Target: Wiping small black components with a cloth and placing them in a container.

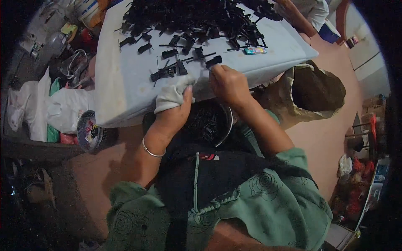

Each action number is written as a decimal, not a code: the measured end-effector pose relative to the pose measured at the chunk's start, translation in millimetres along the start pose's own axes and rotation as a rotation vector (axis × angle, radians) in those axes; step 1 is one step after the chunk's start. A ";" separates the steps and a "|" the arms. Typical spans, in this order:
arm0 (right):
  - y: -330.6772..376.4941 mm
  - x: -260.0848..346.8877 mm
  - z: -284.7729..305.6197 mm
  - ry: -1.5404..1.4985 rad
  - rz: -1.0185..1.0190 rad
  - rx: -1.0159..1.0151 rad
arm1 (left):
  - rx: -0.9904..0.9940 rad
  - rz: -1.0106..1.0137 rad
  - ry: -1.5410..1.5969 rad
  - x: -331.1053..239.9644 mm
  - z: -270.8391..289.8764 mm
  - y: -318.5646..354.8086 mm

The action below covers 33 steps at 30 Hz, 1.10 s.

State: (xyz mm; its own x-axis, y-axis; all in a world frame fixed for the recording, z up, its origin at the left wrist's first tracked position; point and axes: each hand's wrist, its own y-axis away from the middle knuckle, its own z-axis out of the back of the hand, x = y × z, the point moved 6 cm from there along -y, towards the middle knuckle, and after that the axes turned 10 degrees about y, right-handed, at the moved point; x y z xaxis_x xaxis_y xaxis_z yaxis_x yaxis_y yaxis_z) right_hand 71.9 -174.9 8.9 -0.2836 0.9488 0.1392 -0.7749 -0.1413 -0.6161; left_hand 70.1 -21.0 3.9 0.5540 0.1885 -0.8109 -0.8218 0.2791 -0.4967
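My left hand (176,115) is closed around a bunched white cloth (169,96) at the near edge of the table. My right hand (230,85) is beside it, fingers pinched on a small black plastic part (214,62) that sticks out beyond the fingertips. Several loose black plastic parts (163,73) with thin stems lie just ahead of my hands. Behind them a large heap of similar black parts (188,19) covers the far part of the table. Below my hands, a round metal-rimmed bowl (230,119) holds more small black pieces.
The pale-covered table (121,83) fills the space in front. On it lies a small colourful packet-like item (254,51). An open brown sack (289,90) stands to the right. At left are white bags (69,106) and a dark basket (87,140). Another person's arm (299,19) rests at the far right.
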 end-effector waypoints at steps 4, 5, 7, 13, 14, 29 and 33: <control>8.4 12.8 15.6 -0.026 0.128 0.040 | -0.023 -0.022 0.037 -4.4 -5.6 -20.1; 10.8 20.8 21.2 -0.068 0.231 0.040 | 0.003 -0.089 -0.034 -7.3 -8.3 -24.8; 13.0 27.5 24.9 -0.108 0.333 0.038 | 0.032 -0.159 -0.106 -8.8 -12.5 -26.8; 17.5 26.1 11.6 -0.414 0.289 0.030 | 0.159 0.217 0.268 16.8 -22.5 -18.8; 13.7 15.4 2.1 -0.535 0.034 0.128 | 0.140 0.258 0.314 15.1 -21.3 -17.9; 13.0 21.7 14.2 -0.718 -0.189 0.229 | 0.177 0.361 0.669 -2.6 -20.1 3.5; 16.1 19.2 7.7 -0.754 -0.218 0.248 | 0.139 0.173 0.419 -5.1 -12.6 4.9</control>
State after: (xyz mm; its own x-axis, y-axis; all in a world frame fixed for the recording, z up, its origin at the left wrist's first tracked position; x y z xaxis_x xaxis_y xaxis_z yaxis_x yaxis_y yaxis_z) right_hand 49.6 -161.1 7.6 -0.3469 0.5301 0.7737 -0.9337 -0.1174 -0.3382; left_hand 61.7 -32.5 1.7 0.2858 -0.1447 -0.9473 -0.8562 0.4054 -0.3203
